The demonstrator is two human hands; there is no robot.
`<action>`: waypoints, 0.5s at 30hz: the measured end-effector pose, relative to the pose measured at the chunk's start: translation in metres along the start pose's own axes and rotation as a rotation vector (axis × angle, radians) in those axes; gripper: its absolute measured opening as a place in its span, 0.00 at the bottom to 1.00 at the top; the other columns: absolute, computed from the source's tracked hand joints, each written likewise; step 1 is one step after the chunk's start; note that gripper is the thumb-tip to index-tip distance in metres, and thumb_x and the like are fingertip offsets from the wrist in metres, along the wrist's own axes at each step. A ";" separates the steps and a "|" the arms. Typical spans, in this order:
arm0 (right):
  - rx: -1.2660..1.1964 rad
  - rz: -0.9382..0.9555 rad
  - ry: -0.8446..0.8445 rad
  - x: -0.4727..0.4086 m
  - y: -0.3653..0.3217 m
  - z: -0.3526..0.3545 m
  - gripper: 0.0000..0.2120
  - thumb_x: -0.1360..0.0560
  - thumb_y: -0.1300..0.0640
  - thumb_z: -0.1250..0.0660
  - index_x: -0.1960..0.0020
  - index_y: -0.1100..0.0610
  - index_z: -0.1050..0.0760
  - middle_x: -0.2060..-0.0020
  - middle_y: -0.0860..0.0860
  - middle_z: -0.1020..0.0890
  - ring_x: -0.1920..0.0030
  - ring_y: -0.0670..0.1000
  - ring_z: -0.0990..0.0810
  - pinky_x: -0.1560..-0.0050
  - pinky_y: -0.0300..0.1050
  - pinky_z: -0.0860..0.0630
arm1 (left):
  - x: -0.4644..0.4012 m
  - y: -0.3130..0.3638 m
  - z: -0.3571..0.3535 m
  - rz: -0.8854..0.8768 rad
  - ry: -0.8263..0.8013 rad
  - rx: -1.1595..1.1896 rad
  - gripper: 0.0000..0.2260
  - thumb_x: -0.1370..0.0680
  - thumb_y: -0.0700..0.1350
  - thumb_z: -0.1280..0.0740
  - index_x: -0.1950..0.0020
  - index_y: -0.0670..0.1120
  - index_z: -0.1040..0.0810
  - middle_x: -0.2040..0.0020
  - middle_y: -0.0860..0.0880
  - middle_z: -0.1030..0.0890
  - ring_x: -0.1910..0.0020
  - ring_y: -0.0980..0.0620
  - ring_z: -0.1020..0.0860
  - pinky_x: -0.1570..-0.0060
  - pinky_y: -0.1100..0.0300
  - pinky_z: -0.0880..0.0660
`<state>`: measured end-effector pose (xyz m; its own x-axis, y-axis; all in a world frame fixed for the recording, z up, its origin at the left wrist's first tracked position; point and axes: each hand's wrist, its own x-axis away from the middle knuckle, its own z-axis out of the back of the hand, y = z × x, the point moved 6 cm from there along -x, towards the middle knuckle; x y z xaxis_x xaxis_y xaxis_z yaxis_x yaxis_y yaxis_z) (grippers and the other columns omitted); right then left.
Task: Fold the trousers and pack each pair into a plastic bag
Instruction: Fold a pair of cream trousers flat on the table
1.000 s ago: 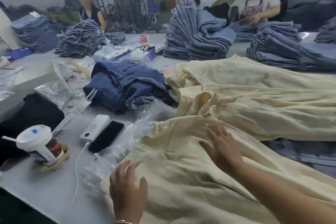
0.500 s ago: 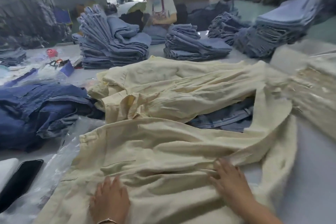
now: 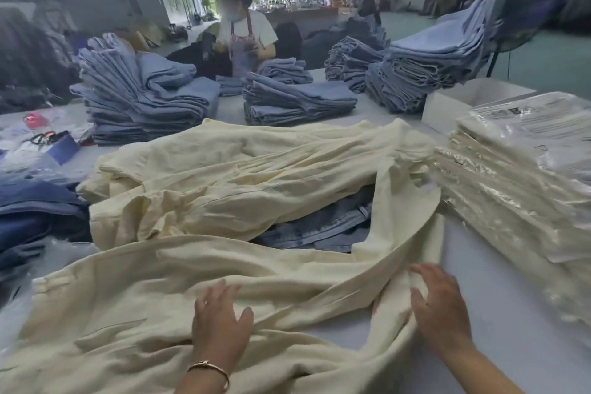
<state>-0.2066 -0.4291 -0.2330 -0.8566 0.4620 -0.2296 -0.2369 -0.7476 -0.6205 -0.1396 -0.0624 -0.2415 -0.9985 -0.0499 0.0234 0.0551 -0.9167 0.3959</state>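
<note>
The pale yellow cotton trousers (image 3: 179,294) lie spread and creased across the near part of the grey desk (image 3: 499,304), with the left hand (image 3: 220,320) resting flat on the cloth, fingers relaxed and spread, grasping nothing. The right hand (image 3: 439,301) lies with straight fingers on the trouser leg at the cloth's right edge, likewise gripping nothing. More pale yellow trousers (image 3: 243,176) are heaped just behind, over blue denim (image 3: 319,230), and a stack of bagged cream trousers in clear plastic (image 3: 518,189) sits to the right.
</note>
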 end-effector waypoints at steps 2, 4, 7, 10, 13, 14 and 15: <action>0.096 -0.040 -0.089 -0.022 0.037 0.009 0.25 0.32 0.72 0.36 0.36 0.60 0.25 0.37 0.56 0.24 0.39 0.60 0.29 0.41 0.52 0.30 | 0.000 0.037 -0.021 -0.076 -0.062 0.084 0.20 0.24 0.48 0.34 0.32 0.53 0.29 0.28 0.53 0.35 0.27 0.51 0.41 0.29 0.62 0.47; 0.276 -0.009 -0.232 -0.043 0.061 0.009 0.30 0.30 0.67 0.39 0.29 0.51 0.33 0.30 0.50 0.32 0.33 0.54 0.35 0.38 0.47 0.31 | 0.002 0.072 -0.039 -0.124 -0.123 0.212 0.19 0.26 0.46 0.30 0.35 0.53 0.27 0.35 0.55 0.29 0.31 0.53 0.36 0.31 0.64 0.43; 0.424 0.196 -0.420 -0.067 0.070 -0.006 0.32 0.26 0.59 0.41 0.25 0.40 0.42 0.24 0.45 0.45 0.25 0.49 0.45 0.32 0.42 0.37 | 0.005 0.111 -0.061 -0.163 -0.204 0.265 0.22 0.29 0.48 0.27 0.36 0.54 0.25 0.41 0.58 0.26 0.37 0.58 0.30 0.35 0.65 0.37; 0.437 0.385 -0.516 -0.081 0.062 -0.020 0.28 0.26 0.58 0.41 0.29 0.41 0.34 0.24 0.44 0.44 0.24 0.46 0.46 0.31 0.41 0.43 | 0.006 0.133 -0.071 -0.203 -0.214 0.154 0.17 0.29 0.46 0.30 0.40 0.57 0.23 0.46 0.58 0.25 0.42 0.58 0.28 0.40 0.65 0.34; 0.503 0.506 -0.499 -0.087 0.047 -0.021 0.18 0.28 0.57 0.41 0.39 0.46 0.26 0.34 0.46 0.27 0.33 0.48 0.30 0.40 0.42 0.40 | 0.007 0.137 -0.067 -0.159 -0.144 0.143 0.11 0.28 0.42 0.33 0.54 0.60 0.21 0.55 0.57 0.26 0.54 0.61 0.26 0.52 0.66 0.30; 0.526 0.516 -0.486 -0.086 0.042 -0.019 0.16 0.29 0.56 0.43 0.44 0.48 0.25 0.40 0.46 0.22 0.38 0.50 0.26 0.45 0.44 0.40 | 0.008 0.135 -0.066 -0.132 -0.134 0.154 0.12 0.29 0.41 0.34 0.59 0.60 0.22 0.57 0.57 0.27 0.59 0.62 0.27 0.56 0.67 0.30; 0.547 0.513 -0.488 -0.083 0.038 -0.017 0.15 0.30 0.56 0.44 0.47 0.49 0.24 0.45 0.46 0.20 0.42 0.52 0.23 0.48 0.46 0.40 | 0.010 0.133 -0.066 -0.118 -0.136 0.164 0.13 0.30 0.39 0.34 0.63 0.60 0.24 0.59 0.57 0.27 0.62 0.62 0.27 0.58 0.66 0.30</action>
<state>-0.1365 -0.4881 -0.2505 -0.9873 -0.1532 0.0415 0.1508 -0.9870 -0.0556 -0.1419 -0.2113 -0.2490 -0.9892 0.1176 0.0872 -0.0511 -0.8357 0.5469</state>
